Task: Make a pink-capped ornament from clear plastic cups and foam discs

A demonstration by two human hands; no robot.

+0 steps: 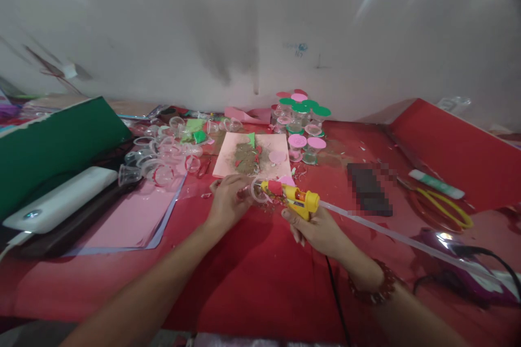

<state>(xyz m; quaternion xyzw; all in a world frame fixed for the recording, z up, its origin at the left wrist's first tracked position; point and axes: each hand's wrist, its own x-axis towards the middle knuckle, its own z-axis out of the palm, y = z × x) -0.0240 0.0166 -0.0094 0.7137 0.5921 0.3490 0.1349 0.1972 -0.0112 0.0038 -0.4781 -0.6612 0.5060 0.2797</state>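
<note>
My left hand (228, 199) is closed on a clear plastic cup (253, 193), its rim turned toward the right. In my right hand (321, 230) is a yellow hot glue gun (302, 200), its red-wrapped front pointing left at the cup's mouth. A long translucent glue stick (378, 227) trails from the gun's back to the right. Just beyond both hands lies a pale pink sheet (223, 154) with a worn brown patch, red and green scraps and a pink paper disc (278, 158). Another pink disc (286, 180) is partly hidden behind the gun.
Cups topped with green and pink discs (300, 107) stand at the back. Several loose clear cups (163, 172) lie left, by pink paper sheets (122, 211) and a white power bank (61, 199). Right are a dark pixelated object (370, 190), yellow-handled scissors (445, 207) and a glue tube (436, 184).
</note>
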